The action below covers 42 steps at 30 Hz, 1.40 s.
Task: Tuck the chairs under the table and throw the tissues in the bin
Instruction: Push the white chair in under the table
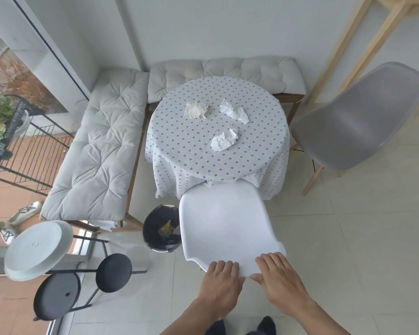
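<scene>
— Two hands on that white chair (224, 218), see? The left hand (221, 279) and the right hand (279, 276) lie side by side on the top edge of its backrest, fingers curled over the rim, grasping it.

— And the chair itself?

— Its seat front touches the hanging tablecloth (218, 151), only just under the round table's edge. The black bin (160, 229) stands just left of it on the floor, with some rubbish inside.

— What about the tissues?

— Three crumpled ones lie on the tabletop: the nearest tissue (224, 141), then a yellowish tissue (196, 110) farther left and a white tissue (234, 111) farther right.

— The other chair?

— That grey chair (358, 119) stands off to the right, apart from the table. Beyond it all, a cushioned bench (225, 71) runs along the wall.
</scene>
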Each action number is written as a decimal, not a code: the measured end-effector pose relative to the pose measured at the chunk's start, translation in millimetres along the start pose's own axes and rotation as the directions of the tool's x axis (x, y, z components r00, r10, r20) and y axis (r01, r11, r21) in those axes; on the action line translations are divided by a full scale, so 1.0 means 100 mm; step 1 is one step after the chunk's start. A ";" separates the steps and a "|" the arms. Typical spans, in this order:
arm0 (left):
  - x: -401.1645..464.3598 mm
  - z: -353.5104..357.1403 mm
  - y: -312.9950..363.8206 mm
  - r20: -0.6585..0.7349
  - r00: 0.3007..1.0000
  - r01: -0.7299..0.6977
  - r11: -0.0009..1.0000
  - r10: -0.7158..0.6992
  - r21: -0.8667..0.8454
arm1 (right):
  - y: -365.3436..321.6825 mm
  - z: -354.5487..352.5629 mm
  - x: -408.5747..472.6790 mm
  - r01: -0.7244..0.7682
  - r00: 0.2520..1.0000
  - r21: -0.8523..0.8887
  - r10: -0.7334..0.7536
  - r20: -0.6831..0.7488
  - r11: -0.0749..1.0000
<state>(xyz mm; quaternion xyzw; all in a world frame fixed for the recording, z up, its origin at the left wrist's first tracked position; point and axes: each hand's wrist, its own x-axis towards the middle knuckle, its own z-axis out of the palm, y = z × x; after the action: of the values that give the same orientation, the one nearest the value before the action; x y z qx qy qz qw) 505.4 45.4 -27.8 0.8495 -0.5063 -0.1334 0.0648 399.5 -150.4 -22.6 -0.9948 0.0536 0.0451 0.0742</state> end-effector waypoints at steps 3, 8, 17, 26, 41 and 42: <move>-0.02 0.02 0.12 0.033 0.999 0.006 1.000 -0.007 0.006 | 0.03 0.04 -0.15 -0.024 1.000 -0.011 0.024 -0.008 1.000; 0.07 0.02 0.16 0.028 1.000 -0.009 1.000 0.009 0.016 | 0.09 -0.01 -0.16 -0.062 0.998 -0.003 0.062 0.000 0.998; 0.43 -0.20 -0.07 0.078 0.993 0.082 0.994 -0.087 0.067 | 0.17 -0.11 0.30 -0.097 0.995 0.035 0.096 0.025 0.995; 0.83 -0.46 -0.22 0.218 0.954 0.193 0.978 -0.205 0.073 | 0.25 -0.24 0.74 -0.175 0.976 0.038 0.168 0.136 0.984; 2.14 -1.27 0.26 0.260 0.957 0.113 0.990 -0.130 0.081 | 1.40 -1.15 0.72 -0.400 0.902 0.079 0.378 0.208 0.913; 2.28 -1.31 0.35 0.257 0.959 0.100 0.991 -0.121 0.094 | 1.58 -1.21 0.71 -0.411 0.897 0.075 0.389 0.209 0.909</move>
<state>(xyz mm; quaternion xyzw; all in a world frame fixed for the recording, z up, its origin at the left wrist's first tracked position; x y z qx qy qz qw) 617.1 -174.6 69.4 0.8532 -0.4672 -0.2275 -0.0446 461.8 -331.7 67.3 -0.9475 0.2523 0.1504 0.1262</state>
